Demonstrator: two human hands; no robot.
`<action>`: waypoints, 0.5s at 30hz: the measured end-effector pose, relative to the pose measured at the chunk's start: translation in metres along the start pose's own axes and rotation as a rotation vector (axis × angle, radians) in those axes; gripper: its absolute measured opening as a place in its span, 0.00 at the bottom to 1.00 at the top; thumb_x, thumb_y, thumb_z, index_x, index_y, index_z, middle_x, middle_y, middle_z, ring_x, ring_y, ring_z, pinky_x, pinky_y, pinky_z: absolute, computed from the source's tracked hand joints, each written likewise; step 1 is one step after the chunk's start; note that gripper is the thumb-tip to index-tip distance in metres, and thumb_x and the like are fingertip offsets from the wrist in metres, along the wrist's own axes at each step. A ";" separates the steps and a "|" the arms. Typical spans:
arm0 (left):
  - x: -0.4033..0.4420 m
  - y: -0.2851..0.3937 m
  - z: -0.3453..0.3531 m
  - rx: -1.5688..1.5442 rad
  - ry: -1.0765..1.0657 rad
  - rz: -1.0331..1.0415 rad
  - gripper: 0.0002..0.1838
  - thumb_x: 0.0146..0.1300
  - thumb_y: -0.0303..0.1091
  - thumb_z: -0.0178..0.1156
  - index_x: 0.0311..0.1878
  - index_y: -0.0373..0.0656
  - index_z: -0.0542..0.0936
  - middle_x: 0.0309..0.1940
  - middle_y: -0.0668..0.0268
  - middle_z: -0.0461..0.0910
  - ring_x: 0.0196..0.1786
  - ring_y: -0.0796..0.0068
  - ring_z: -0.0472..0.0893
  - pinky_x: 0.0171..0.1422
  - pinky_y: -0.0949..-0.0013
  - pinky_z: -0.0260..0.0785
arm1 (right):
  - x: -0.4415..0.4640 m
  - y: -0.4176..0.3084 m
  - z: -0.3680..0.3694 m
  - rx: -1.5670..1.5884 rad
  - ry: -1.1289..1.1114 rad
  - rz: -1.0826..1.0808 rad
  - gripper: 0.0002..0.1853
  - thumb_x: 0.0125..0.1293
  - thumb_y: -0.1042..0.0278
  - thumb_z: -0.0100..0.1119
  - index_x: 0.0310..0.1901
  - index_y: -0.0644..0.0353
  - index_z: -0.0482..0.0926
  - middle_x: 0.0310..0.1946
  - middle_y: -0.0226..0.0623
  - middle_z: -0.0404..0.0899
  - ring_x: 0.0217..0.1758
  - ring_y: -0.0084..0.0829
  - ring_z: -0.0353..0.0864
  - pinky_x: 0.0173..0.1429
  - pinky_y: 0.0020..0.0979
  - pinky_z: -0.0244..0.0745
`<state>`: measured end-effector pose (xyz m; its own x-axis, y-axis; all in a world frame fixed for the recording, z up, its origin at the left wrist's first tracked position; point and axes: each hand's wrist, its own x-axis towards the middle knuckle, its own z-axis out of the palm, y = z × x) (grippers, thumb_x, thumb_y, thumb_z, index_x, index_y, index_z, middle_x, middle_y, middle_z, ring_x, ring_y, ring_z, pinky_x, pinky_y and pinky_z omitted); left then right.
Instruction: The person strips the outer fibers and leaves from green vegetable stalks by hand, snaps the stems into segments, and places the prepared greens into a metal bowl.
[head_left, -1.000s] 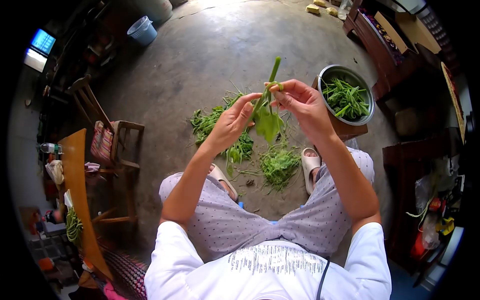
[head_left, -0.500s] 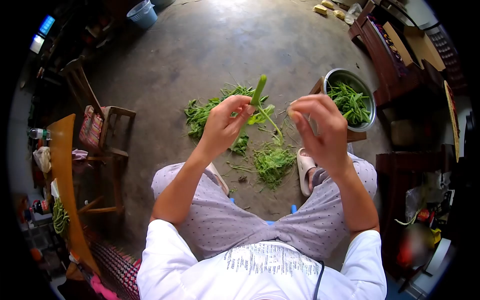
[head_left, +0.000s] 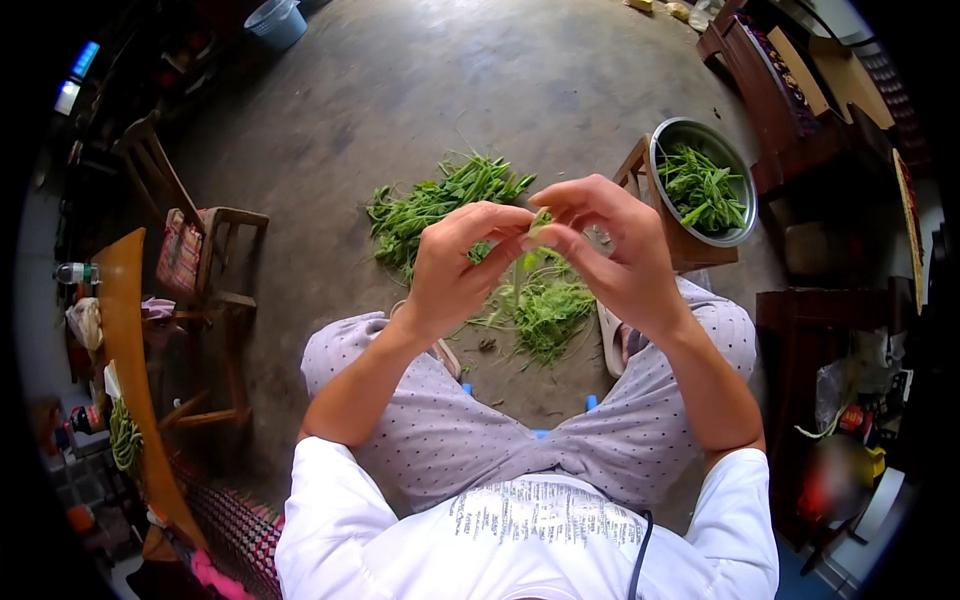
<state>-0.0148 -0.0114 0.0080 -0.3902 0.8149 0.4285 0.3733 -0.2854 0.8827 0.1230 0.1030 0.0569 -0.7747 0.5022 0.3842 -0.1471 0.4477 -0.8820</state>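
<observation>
My left hand (head_left: 462,262) and my right hand (head_left: 618,252) meet at the fingertips above the floor between my knees. Both pinch a green leafy stem (head_left: 541,217), mostly covered by the fingers; its lower part hangs below them. Under and beyond my left hand lies a heap of long green leafy stems (head_left: 460,195). A smaller pile of finer green scraps (head_left: 552,315) sits closer to my feet. To the right of my right hand, a metal bowl (head_left: 688,132) holds cut green stems (head_left: 705,192).
The bowl stands on a wooden stool (head_left: 698,252). On the left are a wooden chair (head_left: 230,245) and a light wooden board edge (head_left: 128,300). Dark wooden furniture (head_left: 775,150) lines the right. A blue bucket (head_left: 278,28) stands far back on the concrete floor (head_left: 400,90).
My right hand has moved left and joined my left hand at the stem. The stem, upright above my left fingers before, is now lower and mostly hidden between both hands.
</observation>
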 end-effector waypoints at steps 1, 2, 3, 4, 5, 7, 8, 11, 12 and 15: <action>0.001 0.001 0.000 0.043 0.032 0.032 0.10 0.55 0.25 0.67 0.41 0.38 0.81 0.33 0.63 0.82 0.35 0.73 0.82 0.38 0.72 0.75 | -0.001 -0.002 0.002 0.017 0.061 0.007 0.08 0.66 0.69 0.59 0.36 0.66 0.78 0.28 0.37 0.77 0.30 0.24 0.76 0.35 0.25 0.71; 0.001 0.003 0.000 0.086 0.064 0.065 0.10 0.54 0.25 0.68 0.40 0.39 0.82 0.31 0.64 0.82 0.34 0.73 0.82 0.37 0.73 0.75 | -0.001 -0.002 -0.002 0.017 0.058 0.008 0.08 0.66 0.69 0.59 0.36 0.66 0.78 0.28 0.37 0.77 0.30 0.24 0.76 0.35 0.25 0.71; 0.002 0.005 0.000 0.084 0.067 0.063 0.10 0.54 0.25 0.68 0.40 0.39 0.82 0.31 0.64 0.82 0.34 0.73 0.82 0.37 0.73 0.75 | -0.001 -0.003 -0.010 0.010 0.029 0.056 0.11 0.68 0.65 0.56 0.34 0.66 0.77 0.26 0.37 0.75 0.28 0.24 0.73 0.33 0.25 0.68; 0.002 0.006 0.000 0.146 0.106 0.097 0.10 0.53 0.26 0.68 0.39 0.40 0.82 0.30 0.64 0.82 0.33 0.73 0.82 0.36 0.73 0.74 | -0.001 -0.003 -0.014 0.001 0.000 0.104 0.16 0.71 0.61 0.52 0.32 0.66 0.76 0.24 0.36 0.72 0.26 0.24 0.70 0.31 0.25 0.65; 0.002 0.007 -0.001 0.207 0.145 0.131 0.09 0.52 0.27 0.69 0.38 0.41 0.82 0.29 0.65 0.82 0.32 0.73 0.81 0.35 0.73 0.74 | -0.002 -0.001 -0.009 0.090 0.007 0.095 0.21 0.73 0.56 0.48 0.28 0.66 0.72 0.20 0.35 0.66 0.24 0.24 0.62 0.28 0.27 0.58; 0.003 0.006 -0.003 0.293 0.145 0.189 0.09 0.52 0.28 0.70 0.37 0.42 0.83 0.29 0.65 0.82 0.31 0.73 0.81 0.33 0.73 0.73 | -0.002 -0.001 -0.008 0.056 -0.055 0.116 0.20 0.73 0.57 0.48 0.27 0.66 0.71 0.20 0.35 0.65 0.24 0.24 0.61 0.28 0.28 0.57; 0.003 0.005 -0.004 0.381 0.142 0.248 0.09 0.51 0.29 0.70 0.37 0.43 0.83 0.29 0.65 0.82 0.30 0.73 0.81 0.31 0.72 0.72 | -0.003 -0.001 -0.007 0.026 -0.115 0.135 0.20 0.73 0.58 0.49 0.26 0.66 0.69 0.20 0.35 0.64 0.24 0.23 0.60 0.27 0.29 0.57; 0.003 0.007 -0.002 0.392 0.156 0.273 0.09 0.51 0.30 0.70 0.37 0.43 0.83 0.29 0.65 0.82 0.29 0.73 0.80 0.30 0.72 0.71 | -0.003 0.000 0.001 0.041 -0.120 0.155 0.18 0.73 0.62 0.48 0.27 0.66 0.67 0.19 0.34 0.62 0.23 0.23 0.58 0.27 0.30 0.57; 0.003 0.007 -0.002 0.391 0.155 0.272 0.09 0.51 0.30 0.70 0.37 0.43 0.83 0.29 0.65 0.82 0.29 0.73 0.80 0.30 0.72 0.71 | -0.004 0.002 0.001 0.085 -0.121 0.170 0.17 0.73 0.63 0.48 0.28 0.66 0.67 0.19 0.34 0.62 0.23 0.23 0.58 0.27 0.30 0.57; 0.004 0.005 -0.003 0.403 0.173 0.312 0.09 0.51 0.29 0.70 0.37 0.44 0.84 0.29 0.65 0.82 0.29 0.72 0.80 0.30 0.72 0.71 | -0.002 0.001 0.001 0.157 -0.145 0.218 0.15 0.73 0.63 0.47 0.31 0.66 0.67 0.19 0.34 0.61 0.23 0.23 0.57 0.27 0.30 0.57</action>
<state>-0.0166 -0.0112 0.0148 -0.3295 0.6180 0.7138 0.7738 -0.2565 0.5792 0.1243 0.1015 0.0551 -0.8766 0.4580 0.1479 -0.0521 0.2152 -0.9752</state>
